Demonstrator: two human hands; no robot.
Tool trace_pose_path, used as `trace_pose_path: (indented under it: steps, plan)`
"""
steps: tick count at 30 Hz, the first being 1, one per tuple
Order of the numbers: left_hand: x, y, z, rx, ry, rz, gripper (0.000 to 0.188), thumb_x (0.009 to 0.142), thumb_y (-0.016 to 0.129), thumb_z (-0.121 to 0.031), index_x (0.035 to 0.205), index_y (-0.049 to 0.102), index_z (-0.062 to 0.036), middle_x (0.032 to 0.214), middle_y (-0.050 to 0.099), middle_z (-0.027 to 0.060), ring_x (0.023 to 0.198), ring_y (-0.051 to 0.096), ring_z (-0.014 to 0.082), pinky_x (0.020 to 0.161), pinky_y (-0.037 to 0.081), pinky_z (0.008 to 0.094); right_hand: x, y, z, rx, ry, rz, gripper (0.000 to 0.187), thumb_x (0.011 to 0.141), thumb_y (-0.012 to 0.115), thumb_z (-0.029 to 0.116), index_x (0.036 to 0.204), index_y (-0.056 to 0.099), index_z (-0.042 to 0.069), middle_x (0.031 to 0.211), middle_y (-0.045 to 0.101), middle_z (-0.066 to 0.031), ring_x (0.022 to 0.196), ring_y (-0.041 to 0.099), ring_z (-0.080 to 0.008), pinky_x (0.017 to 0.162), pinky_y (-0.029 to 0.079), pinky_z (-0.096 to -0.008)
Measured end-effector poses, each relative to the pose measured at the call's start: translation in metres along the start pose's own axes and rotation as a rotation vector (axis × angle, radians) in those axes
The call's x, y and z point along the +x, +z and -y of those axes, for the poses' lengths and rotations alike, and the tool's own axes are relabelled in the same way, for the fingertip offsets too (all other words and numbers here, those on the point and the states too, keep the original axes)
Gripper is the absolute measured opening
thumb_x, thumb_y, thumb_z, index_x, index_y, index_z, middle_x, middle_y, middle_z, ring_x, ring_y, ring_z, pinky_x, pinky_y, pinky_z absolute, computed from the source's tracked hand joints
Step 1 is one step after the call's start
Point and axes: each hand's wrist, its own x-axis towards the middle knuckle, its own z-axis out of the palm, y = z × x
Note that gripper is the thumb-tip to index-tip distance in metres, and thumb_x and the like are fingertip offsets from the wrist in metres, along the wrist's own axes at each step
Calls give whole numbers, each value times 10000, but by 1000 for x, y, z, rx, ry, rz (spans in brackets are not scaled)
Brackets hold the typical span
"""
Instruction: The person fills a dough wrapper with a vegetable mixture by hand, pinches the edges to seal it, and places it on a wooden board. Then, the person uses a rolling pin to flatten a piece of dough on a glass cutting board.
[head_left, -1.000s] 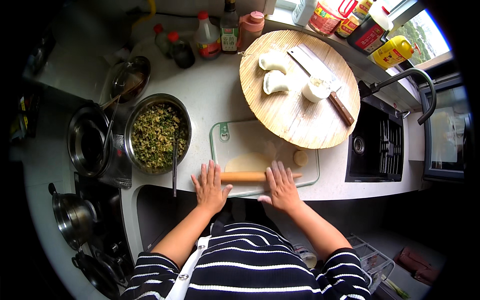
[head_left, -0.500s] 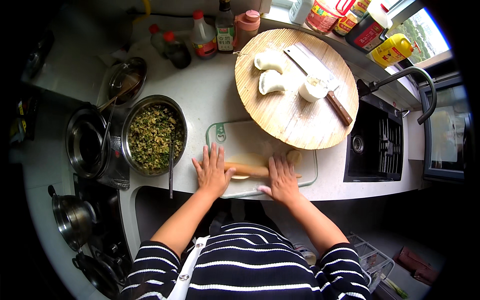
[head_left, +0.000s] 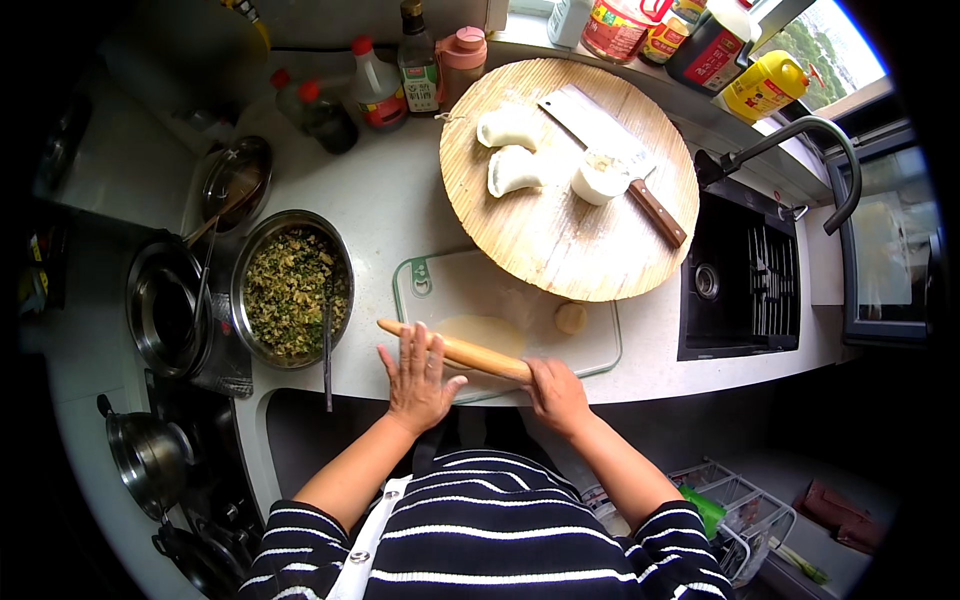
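Observation:
A wooden rolling pin (head_left: 470, 354) lies tilted above the near part of a green-edged white cutting board (head_left: 595, 350). My right hand (head_left: 558, 396) is wrapped round its right end. Stretched out and spread, the fingers of my left hand (head_left: 416, 382) rest across the pin near its pointed left end. A flat, pale sheet of dough (head_left: 480, 330) is on the board, partly hidden under the pin. To its right sits a small round dough piece (head_left: 570, 318).
Beyond the board, a round wooden board (head_left: 530, 240) bears two folded dumplings (head_left: 514, 171), a small white tub (head_left: 601, 180) and a cleaver (head_left: 655, 210). Left stands a steel bowl of chopped filling (head_left: 292, 290) with a utensil handle. A black sink (head_left: 735, 310) lies right, bottles (head_left: 380, 90) behind.
My right hand has gone from lying flat to closing round the pin's right end. The pin has shifted left and tilted, baring the round dough piece. The whole view has shifted slightly.

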Motion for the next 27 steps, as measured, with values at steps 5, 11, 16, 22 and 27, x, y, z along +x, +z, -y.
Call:
trace_pose_path:
  steps: [5,11,16,22,27]
  plan:
    - [-10,18,-16,127,108,346,830,850,518,-612,1479,319,-109,1577,178,128,1464,110,311,1099,-56,643,21,-20,-36,41,54,-74,432,768,663,78,1167,507,26,1063,584,-189,988,549,-381,842,457,-459]
    - [-6,13,-6,135,107,495,872,840,514,-632,1499,273,-114,1586,141,132,1469,78,318,1089,-90,644,16,-24,-42,-87,75,-162,425,746,646,57,1152,525,31,1091,581,-199,1018,540,-392,870,446,-465]
    - [-9,17,14,85,87,110,911,868,498,-597,1534,112,-108,1597,46,155,1470,3,369,1081,-95,656,2,-3,-36,-229,-64,-39,515,802,636,196,1259,482,14,1277,511,-227,1148,494,-387,972,392,-483]
    - [61,8,11,102,-196,388,857,898,434,-611,1525,154,-98,1596,74,133,1466,26,361,1075,-47,684,41,6,-20,-349,61,-144,836,803,640,481,1377,348,-52,1381,383,-263,1286,347,-428,1066,258,-554]
    - [-10,-4,13,86,-70,500,862,896,448,-609,1518,167,-82,1591,72,152,1467,17,353,1077,-43,684,-43,26,0,-359,-4,96,1004,770,598,643,1433,279,-41,1455,308,-285,1386,244,-433,1118,148,-586]
